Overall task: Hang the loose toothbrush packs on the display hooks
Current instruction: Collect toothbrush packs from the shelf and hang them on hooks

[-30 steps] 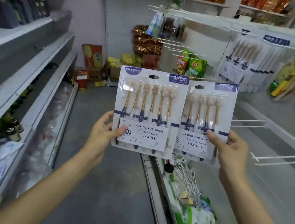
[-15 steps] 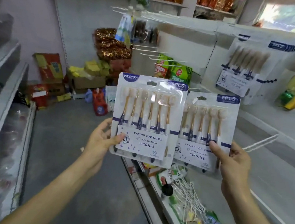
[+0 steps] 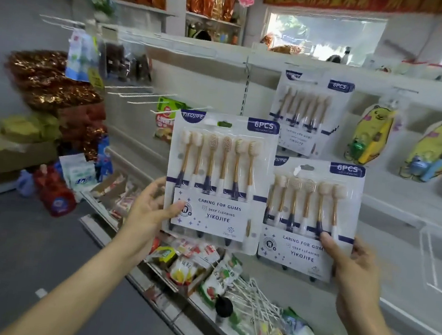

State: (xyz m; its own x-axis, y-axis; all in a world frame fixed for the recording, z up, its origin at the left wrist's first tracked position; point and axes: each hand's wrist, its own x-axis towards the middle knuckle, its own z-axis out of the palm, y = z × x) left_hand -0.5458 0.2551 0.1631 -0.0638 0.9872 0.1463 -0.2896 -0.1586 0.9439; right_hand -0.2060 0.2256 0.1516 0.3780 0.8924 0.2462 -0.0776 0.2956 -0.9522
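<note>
Hands grip white six-brush toothbrush packs

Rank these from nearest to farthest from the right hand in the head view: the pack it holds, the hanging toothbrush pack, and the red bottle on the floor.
1. Pack it holds, pinched in the right hand.
2. Hanging toothbrush pack, above on the display.
3. Red bottle, far left on the floor.

In front of you stands a white display rack with wire hooks jutting from its back panel. One hook carries hung toothbrush packs, and yellow cartoon pouches hang to their right. On the bottom shelf you see snack packets and a heap of loose white hooks.
</note>
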